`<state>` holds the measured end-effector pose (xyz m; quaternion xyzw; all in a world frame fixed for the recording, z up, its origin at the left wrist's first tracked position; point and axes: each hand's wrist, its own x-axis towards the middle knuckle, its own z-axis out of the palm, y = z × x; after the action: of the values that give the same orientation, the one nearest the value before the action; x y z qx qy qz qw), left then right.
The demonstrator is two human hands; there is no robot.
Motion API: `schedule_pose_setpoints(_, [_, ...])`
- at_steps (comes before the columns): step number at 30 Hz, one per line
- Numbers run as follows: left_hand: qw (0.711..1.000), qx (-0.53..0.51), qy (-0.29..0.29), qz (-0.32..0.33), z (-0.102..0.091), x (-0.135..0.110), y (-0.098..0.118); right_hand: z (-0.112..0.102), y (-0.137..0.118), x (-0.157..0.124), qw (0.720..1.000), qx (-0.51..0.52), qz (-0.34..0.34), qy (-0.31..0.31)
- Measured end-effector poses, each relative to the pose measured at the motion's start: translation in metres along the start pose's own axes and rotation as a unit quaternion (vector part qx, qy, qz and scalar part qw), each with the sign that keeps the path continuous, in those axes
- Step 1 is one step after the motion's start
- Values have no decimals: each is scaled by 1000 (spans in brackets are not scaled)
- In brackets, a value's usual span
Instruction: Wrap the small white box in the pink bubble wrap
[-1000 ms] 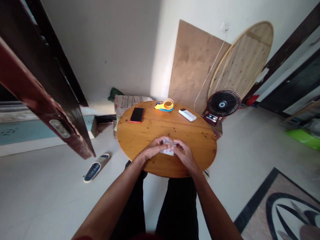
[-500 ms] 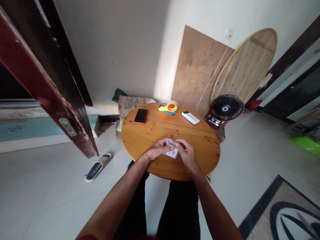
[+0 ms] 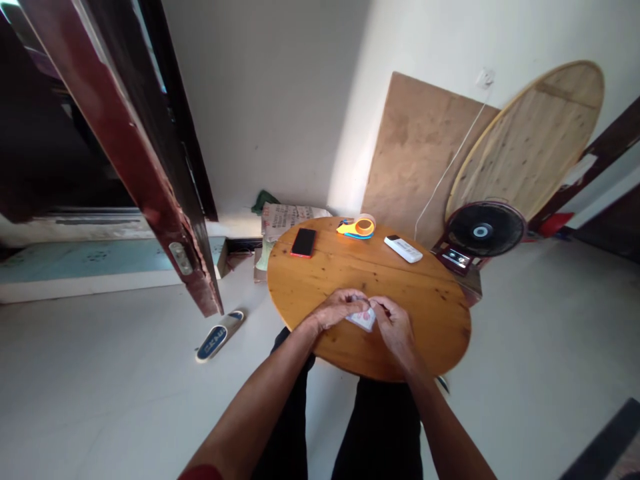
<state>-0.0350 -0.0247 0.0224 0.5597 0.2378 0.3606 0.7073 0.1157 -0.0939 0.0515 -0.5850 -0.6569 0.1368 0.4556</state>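
Over the near part of a round wooden table [image 3: 310, 287], both hands meet at a small, flat, whitish packet with pinkish-red marks [image 3: 363, 320]. My left hand [image 3: 340, 310] is closed on its left and top side, the thumb lying across it. From the right, my right hand [image 3: 395, 325] pinches at the packet's upper right corner, thumb against fingers. The fingers cover the packet's top edge, and its exact kind is too small to make out.
Along the table's far side lie a red-edged phone [image 3: 303, 243], a yellow-and-blue tape dispenser [image 3: 357, 227] and a white remote-like object [image 3: 403, 249]. A dark fan [image 3: 483, 231] stands right of the table. A slipper [image 3: 219, 337] lies on the floor near the door [image 3: 165, 200].
The view has turned, so the whole scene sits further right and slightly lower. Both hands stay at the packet, with only slight finger movement.
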Motion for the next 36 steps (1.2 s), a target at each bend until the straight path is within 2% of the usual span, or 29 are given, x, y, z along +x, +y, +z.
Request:
schedule_pose_setpoints(9, [999, 23, 21, 10, 4, 0, 2, -1, 11, 2, 999, -35, 1, -18])
schedule_pose_setpoints(18, [998, 21, 50, -11, 1, 5, -2, 2, 13, -1, 996, -79, -36, -5])
schedule_pose_setpoints(29, [999, 23, 14, -24, -2, 2, 7, -2, 19, -4, 992, -70, -100, -13])
schedule_pose_setpoints(32, [999, 16, 16, -29, -1, 2, 7, -3, 17, -4, 984, -104, -145, -12])
schedule_pose_setpoints(36, [999, 13, 30, -3, 1, 4, 4, -6, 11, -6, 956, -211, -202, -26])
